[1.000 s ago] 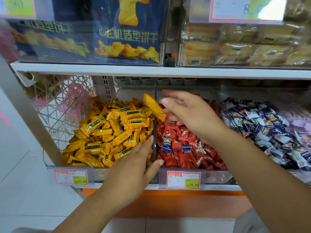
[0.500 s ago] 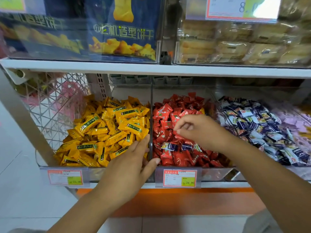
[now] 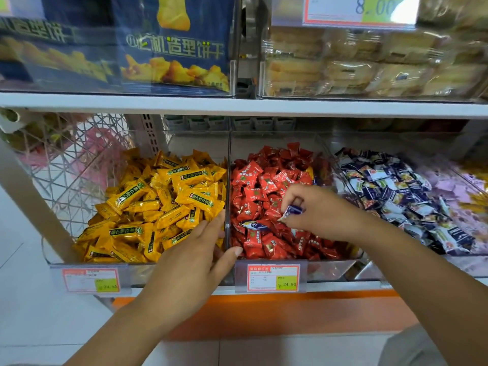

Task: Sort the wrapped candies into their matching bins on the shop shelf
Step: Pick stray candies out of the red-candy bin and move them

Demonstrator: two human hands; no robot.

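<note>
The right hand has come up out of the red candies with a blue candy pinched between thumb and fingertips, just above the pile in the middle bin. The left hand rests at the divider beside the yellow candies, fingers straight and slightly apart

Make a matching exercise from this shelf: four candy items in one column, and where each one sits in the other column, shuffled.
Column one
1. yellow candies
2. red candies
3. navy-and-white candies
4. single navy candy

Column two
A. piled just right of the red ones
B. pinched by the right hand
C. piled under the right hand
D. piled around the fingers of the left hand

Pairs: 1-D, 2-C, 3-A, 4-B
</note>
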